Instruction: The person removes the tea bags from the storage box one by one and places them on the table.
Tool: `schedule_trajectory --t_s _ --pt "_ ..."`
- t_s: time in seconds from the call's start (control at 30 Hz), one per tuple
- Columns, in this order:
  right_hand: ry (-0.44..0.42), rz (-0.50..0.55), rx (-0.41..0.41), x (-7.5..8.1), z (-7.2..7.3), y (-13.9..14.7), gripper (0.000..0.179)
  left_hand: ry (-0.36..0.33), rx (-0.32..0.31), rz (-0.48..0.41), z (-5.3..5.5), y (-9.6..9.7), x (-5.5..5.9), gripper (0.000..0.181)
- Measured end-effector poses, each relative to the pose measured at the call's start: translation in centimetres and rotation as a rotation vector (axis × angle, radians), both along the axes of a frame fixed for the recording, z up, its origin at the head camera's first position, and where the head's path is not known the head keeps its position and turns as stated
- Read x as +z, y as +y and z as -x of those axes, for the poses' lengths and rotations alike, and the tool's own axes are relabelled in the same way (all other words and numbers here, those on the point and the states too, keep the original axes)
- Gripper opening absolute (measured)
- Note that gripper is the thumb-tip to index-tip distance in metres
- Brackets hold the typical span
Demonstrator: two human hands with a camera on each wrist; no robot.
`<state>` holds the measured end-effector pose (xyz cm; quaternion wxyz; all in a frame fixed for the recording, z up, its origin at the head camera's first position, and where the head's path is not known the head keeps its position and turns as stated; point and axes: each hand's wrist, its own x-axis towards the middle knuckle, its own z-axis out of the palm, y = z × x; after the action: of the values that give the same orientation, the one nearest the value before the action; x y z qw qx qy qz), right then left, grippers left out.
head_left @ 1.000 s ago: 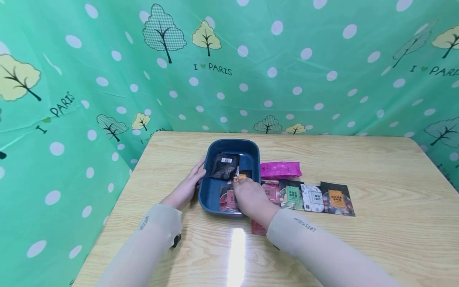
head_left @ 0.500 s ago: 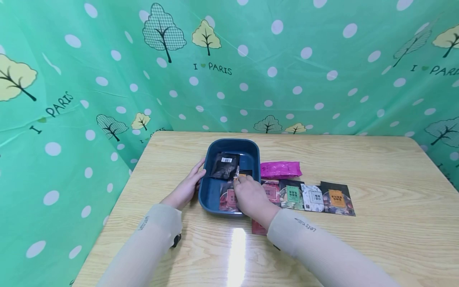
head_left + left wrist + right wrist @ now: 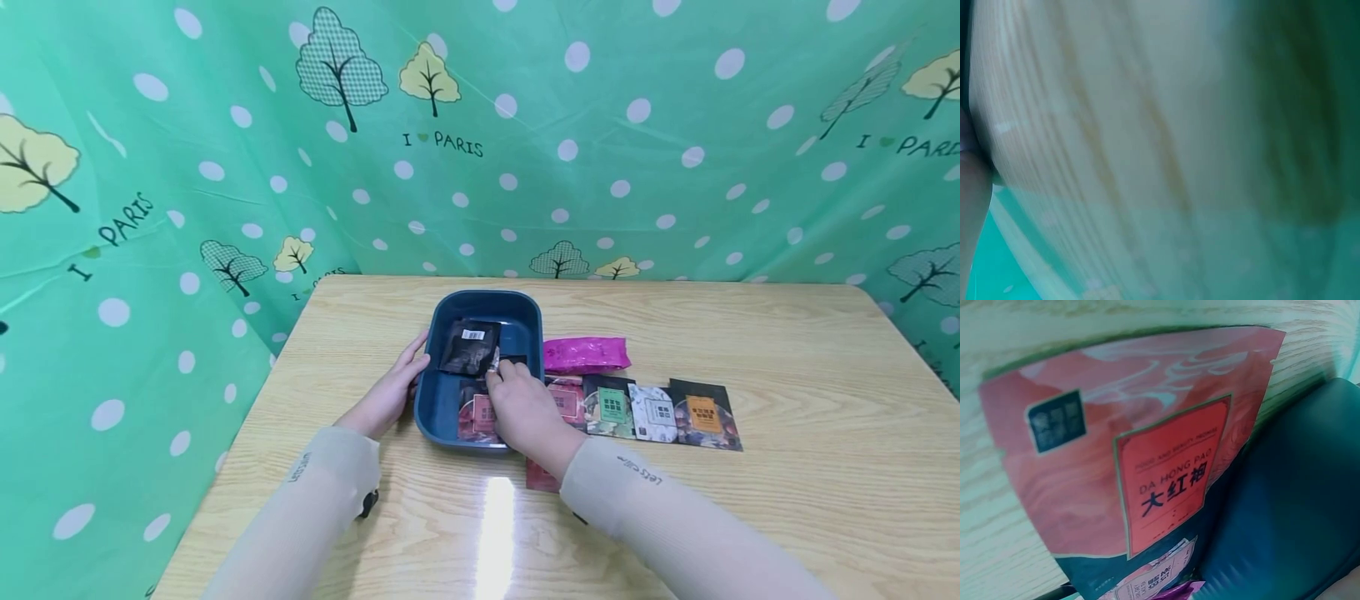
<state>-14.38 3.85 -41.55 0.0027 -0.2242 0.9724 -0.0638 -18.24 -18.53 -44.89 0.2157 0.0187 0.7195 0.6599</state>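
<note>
A dark blue plastic bin (image 3: pixel 429 417) stands on the table, with several tea packets in it. My left hand (image 3: pixel 388 398) rests along its left outer wall, thumb at the rim; in the left wrist view a finger (image 3: pixel 971 200) shows at the edge. My right hand (image 3: pixel 525 412) reaches inside at the right, fingers bent over a dark tea packet (image 3: pixel 516 359) that it mostly hides. Left of these fingertips lies a black packet (image 3: pixel 471 348) with a barcode label. Nearer the front wall is a red-labelled packet (image 3: pixel 474 412), partly covered by the right hand.
Right of the bin lie a magenta packet (image 3: pixel 587 355) and a row with a green-labelled packet (image 3: pixel 611 408), a white packet (image 3: pixel 654 414) and an orange-labelled packet (image 3: pixel 705 417). A red Da Hong Pao packet (image 3: pixel 1166 487) lies beside the bin, under the right wrist.
The orange label seen earlier at my right fingertips has gone out of sight beneath them. The right hand has barely shifted; the left hand and the bin stay put.
</note>
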Motion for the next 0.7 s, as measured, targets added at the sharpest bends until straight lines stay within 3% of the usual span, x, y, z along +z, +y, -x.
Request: schedule_trajectory --t_s 0.53,0.7 --pt "0.003 0.111 0.018 0.2 -0.16 0.26 0.04 0.006 -0.008 0.005 -0.05 -0.05 0.16 0.059" --pt "-0.046 0.144 0.01 0.32 -0.13 0.35 0.04 -0.004 0.0 0.009 -0.13 0.06 0.3 0.059"
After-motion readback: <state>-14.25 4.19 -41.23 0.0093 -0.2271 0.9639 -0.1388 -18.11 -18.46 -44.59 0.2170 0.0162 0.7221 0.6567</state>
